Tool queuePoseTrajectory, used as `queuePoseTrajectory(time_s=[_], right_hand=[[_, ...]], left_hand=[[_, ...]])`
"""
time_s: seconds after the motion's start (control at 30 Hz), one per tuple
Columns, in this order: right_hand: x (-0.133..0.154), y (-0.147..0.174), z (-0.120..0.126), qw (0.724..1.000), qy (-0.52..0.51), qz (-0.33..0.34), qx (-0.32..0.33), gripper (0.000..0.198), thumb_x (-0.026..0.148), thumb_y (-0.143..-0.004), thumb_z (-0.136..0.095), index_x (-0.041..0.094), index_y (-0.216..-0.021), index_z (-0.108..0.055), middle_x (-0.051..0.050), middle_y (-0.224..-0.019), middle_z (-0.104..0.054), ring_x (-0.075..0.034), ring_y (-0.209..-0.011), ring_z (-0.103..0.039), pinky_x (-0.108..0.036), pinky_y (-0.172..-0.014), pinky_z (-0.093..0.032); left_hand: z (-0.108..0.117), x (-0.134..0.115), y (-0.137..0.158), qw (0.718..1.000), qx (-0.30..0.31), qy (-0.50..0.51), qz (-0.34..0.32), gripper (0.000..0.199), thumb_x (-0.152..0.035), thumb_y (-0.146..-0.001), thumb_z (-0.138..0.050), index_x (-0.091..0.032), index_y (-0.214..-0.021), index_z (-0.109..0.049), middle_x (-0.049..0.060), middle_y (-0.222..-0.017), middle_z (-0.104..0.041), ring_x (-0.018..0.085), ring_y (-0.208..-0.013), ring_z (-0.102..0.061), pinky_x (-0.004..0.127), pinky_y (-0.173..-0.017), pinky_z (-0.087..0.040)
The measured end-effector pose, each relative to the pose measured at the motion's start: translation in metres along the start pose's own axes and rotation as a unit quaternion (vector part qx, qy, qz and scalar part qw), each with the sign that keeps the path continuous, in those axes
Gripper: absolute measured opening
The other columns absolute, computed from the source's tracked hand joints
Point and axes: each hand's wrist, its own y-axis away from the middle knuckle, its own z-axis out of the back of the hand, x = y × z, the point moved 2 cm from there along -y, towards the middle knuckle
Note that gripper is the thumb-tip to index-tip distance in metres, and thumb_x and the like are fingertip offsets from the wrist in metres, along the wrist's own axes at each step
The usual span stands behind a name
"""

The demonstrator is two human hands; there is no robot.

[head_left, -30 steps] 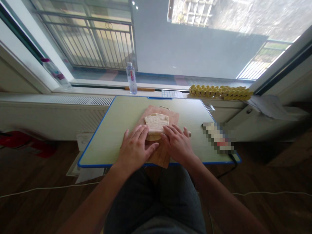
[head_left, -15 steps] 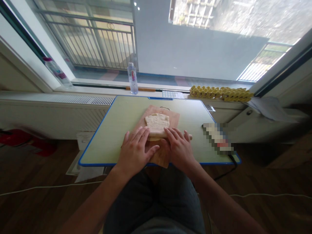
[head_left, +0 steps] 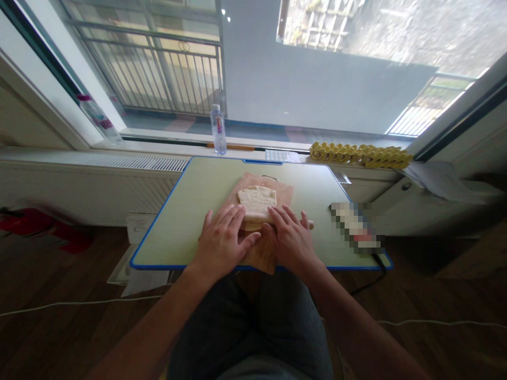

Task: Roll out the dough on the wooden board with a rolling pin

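A pale flat sheet of dough point(head_left: 257, 197) lies on a wooden cutting board point(head_left: 284, 193). Across its near part rests a rolling pin point(head_left: 257, 217), one end of which sticks out past my right hand. My left hand point(head_left: 221, 238) lies over the pin's left part, its fingers stretched forward and its thumb pointing inward. My right hand point(head_left: 292, 235) is laid over the right part with the fingers extended and slightly apart. Both palms hide much of the pin, and a strip of dough shows on the near side of it.
Under the board is a small light-green table point(head_left: 170, 221) with a blue edge. A blurred-out item point(head_left: 356, 227) with a black cable lies at its right. Along the windowsill stand a clear bottle point(head_left: 218, 131), another bottle point(head_left: 99, 120) and a yellow egg carton point(head_left: 358, 154).
The whole view has shifted very slightly. Both hands stay on the rolling pin, and the pin and dough show no clear movement.
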Motion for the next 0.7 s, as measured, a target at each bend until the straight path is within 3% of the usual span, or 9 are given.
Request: queuePoseTrajectory(time_s=[0.27, 0.53, 0.7], right_hand=[[0.010, 0.042, 0.009, 1.000, -0.010, 0.019, 0.003, 0.052, 0.042, -0.111, -0.040, 0.023, -0.158, -0.047, -0.007, -0.164, -0.047, -0.028, -0.156, -0.037, -0.054, -0.128, -0.014], [0.002, 0.010, 0.003, 1.000, -0.001, 0.001, 0.001, 0.049, 0.043, -0.109, -0.045, 0.023, -0.154, -0.053, -0.007, -0.159, -0.054, -0.030, -0.155, -0.039, -0.061, -0.128, -0.013], [0.005, 0.017, 0.006, 1.000, -0.005, -0.002, -0.001, 0.046, 0.040, -0.110, -0.045, 0.025, -0.153, -0.054, -0.005, -0.158, -0.056, -0.030, -0.154, -0.039, -0.061, -0.128, -0.013]], left_hand=[[0.007, -0.005, 0.034, 1.000, -0.001, -0.012, -0.018, 0.070, -0.063, -0.103, -0.045, -0.017, -0.156, -0.047, 0.015, -0.163, -0.049, 0.033, -0.152, -0.044, 0.064, -0.127, -0.024], [0.001, -0.003, 0.003, 1.000, -0.001, 0.004, 0.000, 0.065, -0.059, -0.101, -0.053, -0.017, -0.150, -0.054, 0.018, -0.157, -0.056, 0.034, -0.149, -0.048, 0.067, -0.127, -0.022], [0.002, -0.008, 0.011, 1.000, -0.016, 0.008, 0.008, 0.070, -0.063, -0.097, -0.058, -0.017, -0.150, -0.054, 0.018, -0.156, -0.056, 0.036, -0.147, -0.050, 0.069, -0.126, -0.020]])
